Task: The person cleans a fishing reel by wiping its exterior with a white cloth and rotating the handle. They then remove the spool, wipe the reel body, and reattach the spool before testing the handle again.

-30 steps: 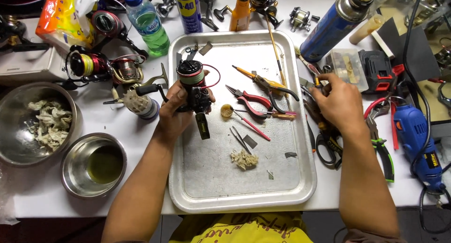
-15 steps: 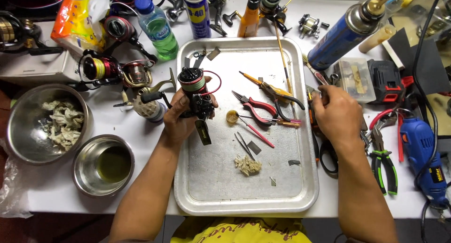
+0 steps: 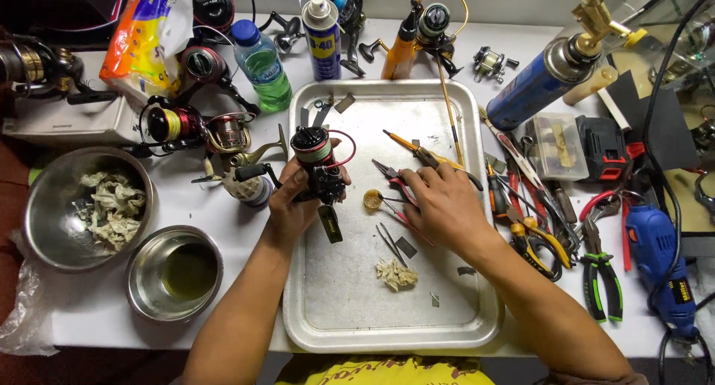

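Over a cluttered white bench, the left hand [image 3: 292, 202] gripped a black fishing reel [image 3: 319, 175] above the metal tray [image 3: 328, 310] — the right hand [image 3: 441, 203], fingers curled, rested on red-handled pliers [image 3: 398, 182].

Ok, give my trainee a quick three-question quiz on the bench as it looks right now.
1. True or false: the left hand holds a black spinning reel over the metal tray.
2. Where is the right hand? A) on the blue rotary tool B) at the red-handled pliers on the tray C) in the steel bowl
3. Fill in: the larger steel bowl holds crumpled ____ wipes.

Key: 1 true; 2 B; 3 white.
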